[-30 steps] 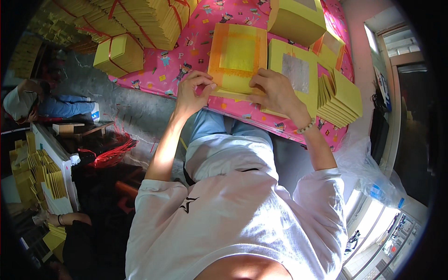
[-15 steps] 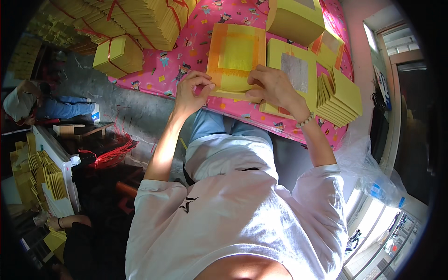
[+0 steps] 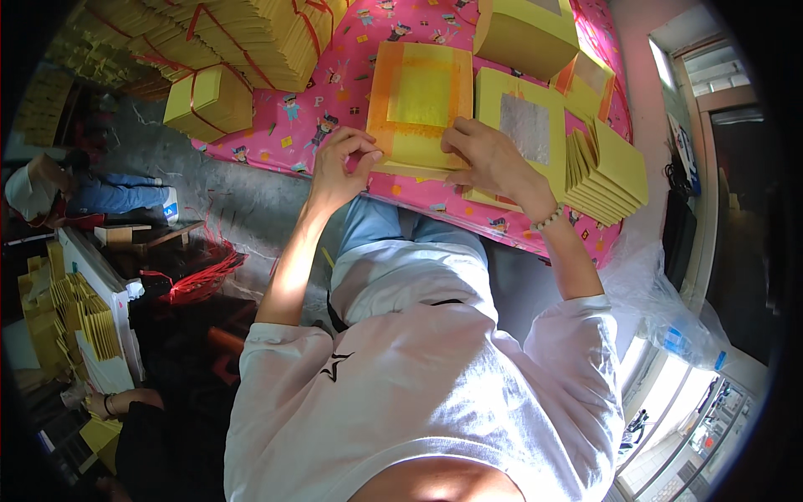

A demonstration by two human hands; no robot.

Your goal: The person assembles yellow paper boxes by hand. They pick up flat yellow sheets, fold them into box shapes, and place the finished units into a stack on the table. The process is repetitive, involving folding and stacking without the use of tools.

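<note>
Flat on the pink table before me lies a yellow paper piece (image 3: 410, 146) with orange bands and a brighter yellow rectangle in its middle. A narrow strip along its near edge looks folded. At the near left corner, the thumb and fingers of my left hand (image 3: 341, 171) are pinched together on that edge. My right hand (image 3: 495, 159) has its fingers curled onto the near right corner, thumb below the edge. What lies under its fingertips is hidden. Just right of it sits a yellow paper stack (image 3: 493, 100) with a silvery rectangle (image 3: 525, 130) on top.
Fanned yellow folded papers (image 3: 606, 171) and a thick yellow stack (image 3: 527, 38) stand at the right. Bundles tied with red string (image 3: 242, 42) fill the far left. A smaller tied bundle (image 3: 209, 105) sits at the table's left edge. Two other people work at the left.
My right fingers have shifted slightly and press closer on the paper's near right corner. My left hand keeps its pinch almost unmoved. The whole view has shifted a little.
</note>
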